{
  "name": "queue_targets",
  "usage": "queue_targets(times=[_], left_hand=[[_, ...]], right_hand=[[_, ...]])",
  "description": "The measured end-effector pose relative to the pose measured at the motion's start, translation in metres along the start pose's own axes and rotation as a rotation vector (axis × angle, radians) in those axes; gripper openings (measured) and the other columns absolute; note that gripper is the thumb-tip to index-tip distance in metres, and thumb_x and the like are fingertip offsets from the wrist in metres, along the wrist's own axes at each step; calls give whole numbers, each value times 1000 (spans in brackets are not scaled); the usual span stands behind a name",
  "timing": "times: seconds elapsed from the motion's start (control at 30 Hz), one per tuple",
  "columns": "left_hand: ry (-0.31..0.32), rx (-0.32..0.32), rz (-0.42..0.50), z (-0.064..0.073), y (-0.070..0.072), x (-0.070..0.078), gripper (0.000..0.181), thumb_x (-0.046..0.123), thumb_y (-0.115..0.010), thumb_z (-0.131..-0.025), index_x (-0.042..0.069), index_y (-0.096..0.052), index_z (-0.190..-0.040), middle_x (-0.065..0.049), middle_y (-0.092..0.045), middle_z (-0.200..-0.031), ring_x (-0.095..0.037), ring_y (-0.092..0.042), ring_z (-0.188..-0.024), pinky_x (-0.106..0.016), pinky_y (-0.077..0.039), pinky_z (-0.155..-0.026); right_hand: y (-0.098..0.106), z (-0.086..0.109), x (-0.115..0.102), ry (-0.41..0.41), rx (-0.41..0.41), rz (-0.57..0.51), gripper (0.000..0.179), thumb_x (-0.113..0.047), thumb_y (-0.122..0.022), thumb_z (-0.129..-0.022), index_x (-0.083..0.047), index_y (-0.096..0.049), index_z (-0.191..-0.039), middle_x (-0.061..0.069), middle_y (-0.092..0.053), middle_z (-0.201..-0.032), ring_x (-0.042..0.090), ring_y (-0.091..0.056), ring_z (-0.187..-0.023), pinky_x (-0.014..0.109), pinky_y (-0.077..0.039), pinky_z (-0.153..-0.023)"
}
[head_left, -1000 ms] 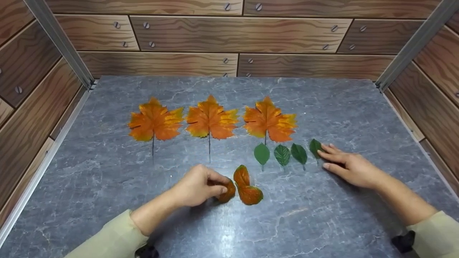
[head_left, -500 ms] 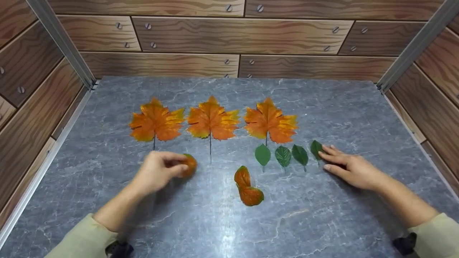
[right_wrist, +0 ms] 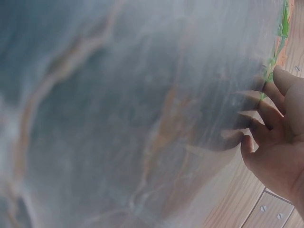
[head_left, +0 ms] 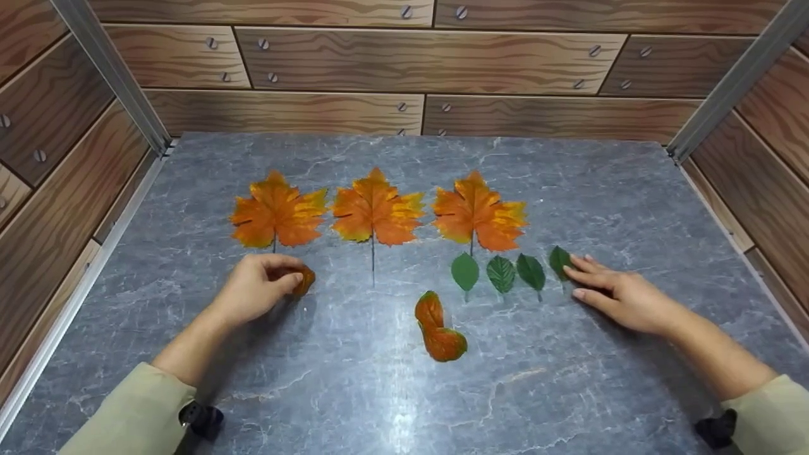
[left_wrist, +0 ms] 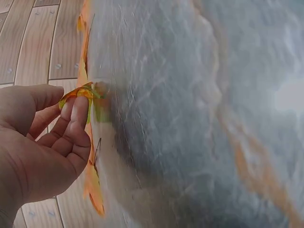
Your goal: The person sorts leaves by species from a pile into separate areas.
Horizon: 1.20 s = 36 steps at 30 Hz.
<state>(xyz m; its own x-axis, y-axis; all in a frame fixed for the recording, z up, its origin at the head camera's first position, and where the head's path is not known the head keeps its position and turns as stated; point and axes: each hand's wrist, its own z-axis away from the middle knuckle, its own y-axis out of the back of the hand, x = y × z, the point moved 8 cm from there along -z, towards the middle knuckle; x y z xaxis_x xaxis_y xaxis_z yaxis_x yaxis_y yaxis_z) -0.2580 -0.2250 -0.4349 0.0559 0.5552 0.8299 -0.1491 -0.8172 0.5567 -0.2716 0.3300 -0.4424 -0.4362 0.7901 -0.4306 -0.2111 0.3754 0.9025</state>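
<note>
My left hand pinches a small orange-brown leaf between thumb and fingers, just below the stem of the leftmost maple leaf. In the left wrist view the pinched leaf shows green edges and hangs close over the table. My right hand lies with fingers extended, its fingertips at the rightmost green leaf. Two more orange-brown leaves, an upper one and a lower one, lie overlapping near the middle. Three other green leaves stand in a row beside the right hand's leaf.
Two further orange maple leaves, a middle one and a right one, lie in line across the grey marbled table. Wood-patterned walls and metal posts enclose the table's back and sides.
My left hand has carried its orange-brown leaf leftward and up from beside the other two, to below the leftmost maple leaf. The right hand has stayed in place.
</note>
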Motion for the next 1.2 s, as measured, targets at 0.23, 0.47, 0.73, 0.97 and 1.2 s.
queue_targets(times=[0.23, 0.47, 0.73, 0.97, 1.2], left_hand=[[-120, 96, -237, 23, 11, 17, 40, 15, -77, -98, 0, -71, -135, -20, -69, -130, -37, -70, -111, -54, -58, -94], [-381, 61, -731, 60, -9, 37, 57, 31, -80, -97, 6, -64, -146, -18, -53, -156, -47, -57, -135, -65, -49, -104], [-402, -2, -896, 70, -25, 26, 71, 50, -72, -100, 7, -57, -155, -15, -49, -161, -45, -43, -148, -63, -43, -113], [-360, -25, -913, 61, -30, 18, 79, 57, -67, -101, 7, -49, -159, -16, -38, -168, -43, -30, -156, -62, -37, -118], [-316, -49, -890, 58, -32, 12, 81, 60, -64, -101, 5, -50, -159, -17, -42, -165, -43, -33, -154, -61, -36, -119]], right_hand=[[0, 0, 0, -1, -4, 2, 48, -31, -65, -108, -10, -61, -151, 16, -44, -163, 51, -37, -149, 73, -31, -114], [-2, 0, 2, -16, -24, -5, 49, -32, -64, -109, -10, -60, -152, 15, -43, -164, 50, -36, -150, 72, -30, -115], [-2, 0, 3, -23, -32, -6, 50, -34, -63, -109, -11, -59, -153, 14, -41, -165, 49, -34, -151, 72, -30, -116], [-3, 0, 4, -24, -32, 2, 50, -34, -63, -109, -11, -59, -153, 14, -42, -165, 49, -34, -151, 72, -30, -116], [-3, 0, 4, -22, -27, 1, 49, -34, -63, -109, -12, -59, -153, 13, -42, -165, 49, -35, -151, 72, -30, -116]])
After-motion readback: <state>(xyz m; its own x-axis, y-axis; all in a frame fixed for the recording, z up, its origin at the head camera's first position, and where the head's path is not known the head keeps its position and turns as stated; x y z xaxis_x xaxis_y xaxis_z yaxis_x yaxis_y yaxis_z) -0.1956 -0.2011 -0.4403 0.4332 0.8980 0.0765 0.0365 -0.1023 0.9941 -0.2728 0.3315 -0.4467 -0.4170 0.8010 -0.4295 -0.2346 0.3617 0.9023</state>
